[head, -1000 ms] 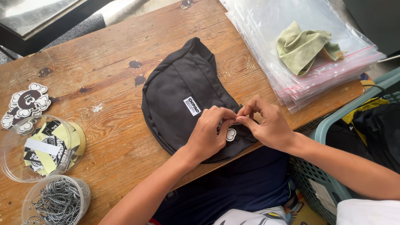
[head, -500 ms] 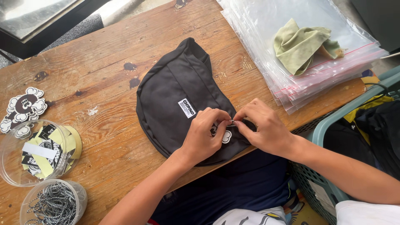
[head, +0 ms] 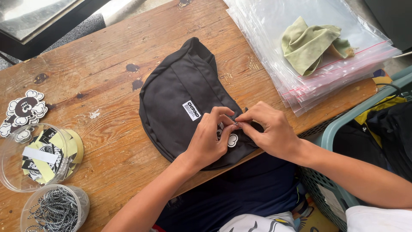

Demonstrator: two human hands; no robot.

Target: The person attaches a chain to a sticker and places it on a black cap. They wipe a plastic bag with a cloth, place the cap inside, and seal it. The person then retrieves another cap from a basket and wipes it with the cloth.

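Observation:
A black fabric sling bag (head: 180,99) with a small white sewn label lies flat on the wooden table (head: 103,81). My left hand (head: 210,139) and my right hand (head: 268,131) meet at the bag's near right edge, fingertips pinched together on a small metal piece. A white cloud-shaped tag (head: 232,139) hangs just below the fingertips, partly hidden by my left hand. What exactly the fingers pinch is too small to tell.
A stack of clear zip bags (head: 309,51) with a crumpled green cloth (head: 309,43) on top lies at the far right. At the left stand a clear tub of labels (head: 36,157), a tub of black-and-white cords (head: 53,210) and cloud-shaped stickers (head: 23,107). A teal basket (head: 343,124) stands beside the table.
Both hands stay pinched at the bag's edge; the fingertips have drawn closer together over the white tag. The bag has not moved on the table.

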